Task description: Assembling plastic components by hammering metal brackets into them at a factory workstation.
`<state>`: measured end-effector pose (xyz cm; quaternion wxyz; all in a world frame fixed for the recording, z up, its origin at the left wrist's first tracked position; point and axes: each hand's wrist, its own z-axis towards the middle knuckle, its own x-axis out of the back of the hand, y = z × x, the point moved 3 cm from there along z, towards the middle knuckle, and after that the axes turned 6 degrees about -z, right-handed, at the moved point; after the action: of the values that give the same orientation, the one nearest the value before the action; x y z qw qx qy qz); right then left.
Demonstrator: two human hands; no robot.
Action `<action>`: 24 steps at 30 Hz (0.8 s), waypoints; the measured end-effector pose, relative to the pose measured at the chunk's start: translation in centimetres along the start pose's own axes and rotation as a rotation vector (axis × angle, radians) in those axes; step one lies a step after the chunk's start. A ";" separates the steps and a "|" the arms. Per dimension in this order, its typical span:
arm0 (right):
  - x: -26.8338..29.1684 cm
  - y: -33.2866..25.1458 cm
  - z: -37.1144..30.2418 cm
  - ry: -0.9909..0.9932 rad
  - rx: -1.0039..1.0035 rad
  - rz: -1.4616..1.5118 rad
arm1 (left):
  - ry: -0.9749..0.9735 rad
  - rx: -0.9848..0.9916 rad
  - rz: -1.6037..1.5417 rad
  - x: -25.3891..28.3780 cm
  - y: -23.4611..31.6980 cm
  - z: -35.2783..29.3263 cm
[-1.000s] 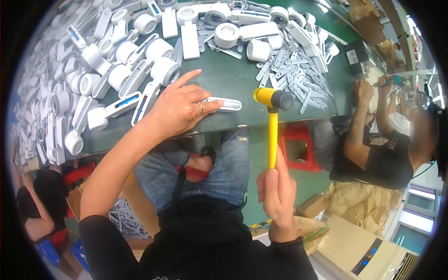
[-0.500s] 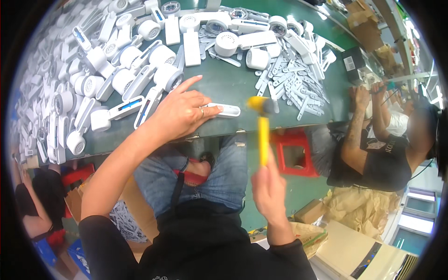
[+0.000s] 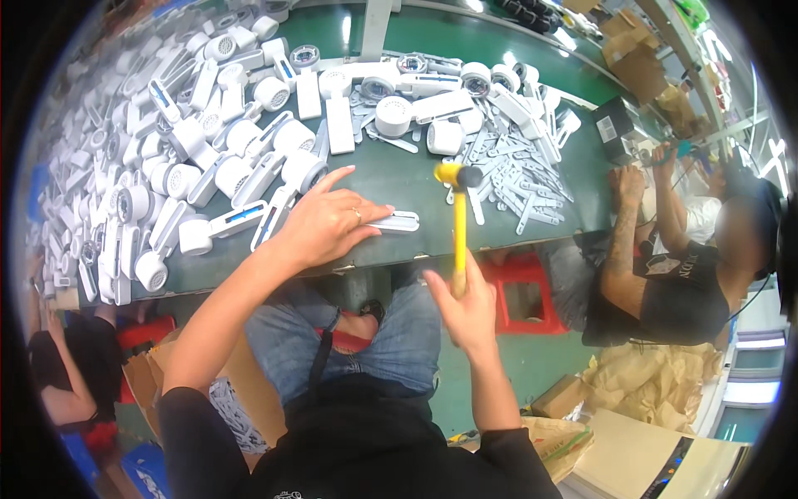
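Note:
My left hand (image 3: 328, 220) lies on the green worktable (image 3: 399, 170) near its front edge. Its thumb and fingers hold down a white elongated plastic housing (image 3: 397, 222); the near part of this housing is hidden under the hand. In my right hand (image 3: 467, 312) is a hammer (image 3: 460, 220) with a yellow handle and a yellow-and-black head, held upright by the handle with the thumb sticking out to the left. The hammer head is raised, apart from the housing and to its right.
White handheld fan bodies (image 3: 224, 175) with round grilled heads heap over the left and back of the table. Flat grey strips (image 3: 519, 179) are piled to the right. A co-worker (image 3: 657, 283) sits at right. A red stool (image 3: 522, 295) and a carton (image 3: 258, 391) of strips stand below.
The right thumb has come away from the hammer handle. The hammer head sits slightly further left in view. My left hand stays on the housing while the whole view has shifted slightly.

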<state>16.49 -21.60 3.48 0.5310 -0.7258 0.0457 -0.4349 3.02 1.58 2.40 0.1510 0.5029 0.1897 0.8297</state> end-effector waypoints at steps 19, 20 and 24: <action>-4.0 0.9 6.0 -0.011 0.362 0.027 | -0.121 0.037 -0.021 0.3 -0.2 -0.5; -4.2 0.9 5.9 -0.129 0.173 0.132 | -0.086 0.002 -0.018 0.2 -0.1 -0.6; -3.6 0.7 4.3 0.086 0.387 0.086 | -0.012 -0.017 -0.125 -0.1 0.5 -1.2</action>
<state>17.45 -16.86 0.55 0.6762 -0.5884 0.0149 -0.4431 1.91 0.90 2.06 0.2079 0.4938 0.2127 0.8171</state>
